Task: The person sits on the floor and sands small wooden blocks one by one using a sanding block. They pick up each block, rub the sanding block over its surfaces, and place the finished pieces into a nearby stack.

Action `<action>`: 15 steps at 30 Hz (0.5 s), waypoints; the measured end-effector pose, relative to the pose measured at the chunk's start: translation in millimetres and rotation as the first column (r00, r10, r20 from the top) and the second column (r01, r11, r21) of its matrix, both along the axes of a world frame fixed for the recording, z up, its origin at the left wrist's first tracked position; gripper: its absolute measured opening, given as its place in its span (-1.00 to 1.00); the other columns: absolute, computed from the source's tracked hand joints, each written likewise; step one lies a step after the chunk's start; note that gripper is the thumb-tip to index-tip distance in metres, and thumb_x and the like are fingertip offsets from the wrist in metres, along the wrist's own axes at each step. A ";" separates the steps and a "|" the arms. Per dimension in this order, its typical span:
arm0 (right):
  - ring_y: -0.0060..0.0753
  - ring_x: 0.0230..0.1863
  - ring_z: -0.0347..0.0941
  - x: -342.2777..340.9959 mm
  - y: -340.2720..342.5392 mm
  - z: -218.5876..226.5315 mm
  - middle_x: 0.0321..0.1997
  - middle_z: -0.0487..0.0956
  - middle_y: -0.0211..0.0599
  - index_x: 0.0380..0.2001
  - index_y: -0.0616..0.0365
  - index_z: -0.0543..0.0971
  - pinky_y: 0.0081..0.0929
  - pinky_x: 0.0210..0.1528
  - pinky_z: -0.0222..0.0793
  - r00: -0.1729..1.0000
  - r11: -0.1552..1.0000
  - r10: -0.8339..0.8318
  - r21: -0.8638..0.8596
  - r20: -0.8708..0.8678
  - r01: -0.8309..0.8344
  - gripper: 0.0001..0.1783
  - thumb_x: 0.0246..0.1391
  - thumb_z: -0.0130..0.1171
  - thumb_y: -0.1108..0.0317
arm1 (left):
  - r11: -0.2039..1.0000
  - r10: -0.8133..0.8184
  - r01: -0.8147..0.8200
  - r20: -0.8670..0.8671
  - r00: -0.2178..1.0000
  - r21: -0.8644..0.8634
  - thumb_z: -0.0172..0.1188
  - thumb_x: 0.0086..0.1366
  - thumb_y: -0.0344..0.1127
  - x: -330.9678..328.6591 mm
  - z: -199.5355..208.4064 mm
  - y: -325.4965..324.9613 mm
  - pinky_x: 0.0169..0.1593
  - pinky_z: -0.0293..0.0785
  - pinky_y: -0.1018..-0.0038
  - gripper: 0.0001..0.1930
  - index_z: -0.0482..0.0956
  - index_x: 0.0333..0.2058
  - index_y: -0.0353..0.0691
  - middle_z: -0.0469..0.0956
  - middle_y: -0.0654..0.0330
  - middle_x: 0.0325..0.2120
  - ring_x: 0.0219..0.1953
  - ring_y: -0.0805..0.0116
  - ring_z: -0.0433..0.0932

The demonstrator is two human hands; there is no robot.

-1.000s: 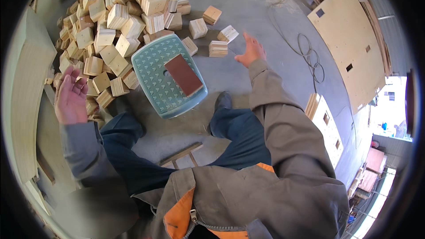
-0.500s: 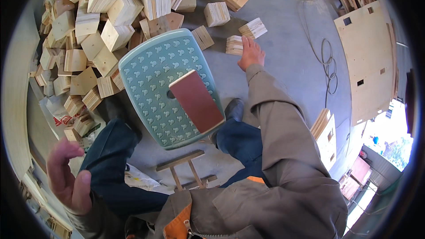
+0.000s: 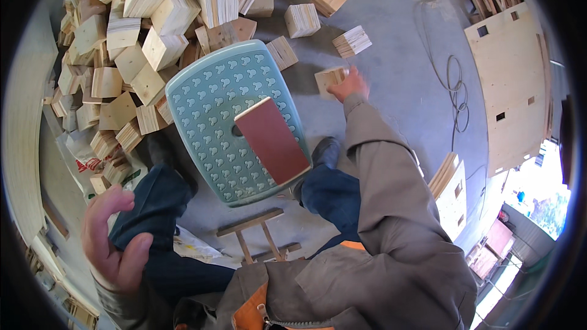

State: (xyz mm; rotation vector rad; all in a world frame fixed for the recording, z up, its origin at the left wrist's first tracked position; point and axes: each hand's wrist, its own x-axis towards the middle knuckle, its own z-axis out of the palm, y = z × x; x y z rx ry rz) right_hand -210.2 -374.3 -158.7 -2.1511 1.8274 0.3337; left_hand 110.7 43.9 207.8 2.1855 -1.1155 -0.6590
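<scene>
My right hand [image 3: 350,85] reaches past the stool to the floor and grips a plywood block [image 3: 325,79] by its right side. The block is tipped so that a flat pale face shows; my fingertips are slightly blurred. Just beyond it lies another plywood block [image 3: 352,41] with striped edges upward. At the lower left my left hand [image 3: 116,238] hangs above my thigh with nothing in it, thumb and fingers curved apart. Between my legs stands a light blue plastic stool [image 3: 208,116] with a raised pattern, and across it rests a reddish-brown flat board [image 3: 273,140].
A large heap of plywood blocks [image 3: 131,43] rises at the far left, with several strays beside it. A cable [image 3: 454,85] coils on the floor at right, near a big panel with square holes [image 3: 513,91]. A small wooden frame [image 3: 260,232] lies below the stool.
My right hand has closed on the plywood block and tipped it, turning its flat face up. My left hand has shifted slightly right, still holding nothing.
</scene>
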 end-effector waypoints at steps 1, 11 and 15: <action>0.01 0.06 0.66 -23.3 -0.1 -4.9 0.24 0.60 0.10 0.51 0.09 0.25 -0.03 0.10 0.55 0.992 0.995 -0.103 0.021 0.068 0.101 0.16 -0.13 0.60 0.05 | 0.998 -0.053 0.054 0.021 0.998 -0.025 0.44 0.14 -0.15 -0.3 1.5 -1.8 0.26 0.47 0.16 -0.34 0.57 0.16 -0.42 0.66 -0.04 -0.05 0.00 0.08 0.62; -0.20 -0.43 0.63 -70.4 40.4 117.9 -0.34 0.73 0.01 0.18 0.09 0.63 -0.25 -0.35 0.50 0.419 0.666 -0.745 0.559 0.519 0.493 -0.20 0.02 0.43 -0.25 | 0.948 -0.254 0.253 0.020 0.967 -0.194 0.42 0.19 -0.38 -14.1 11.5 19.3 0.13 0.60 0.30 -0.32 0.50 0.30 -0.40 0.67 -0.02 -0.03 -0.01 0.18 0.67; -0.23 -0.44 0.67 -58.5 51.1 177.3 -0.30 0.76 -0.02 0.05 0.11 0.71 -0.26 -0.38 0.50 0.369 0.754 -0.652 0.520 0.662 0.401 -0.32 0.06 0.41 -0.20 | 0.931 -0.268 0.276 0.063 0.961 -0.238 0.43 0.18 -0.43 -10.6 3.6 26.7 0.08 0.61 0.34 -0.32 0.50 0.31 -0.32 0.66 0.03 -0.05 -0.07 0.21 0.67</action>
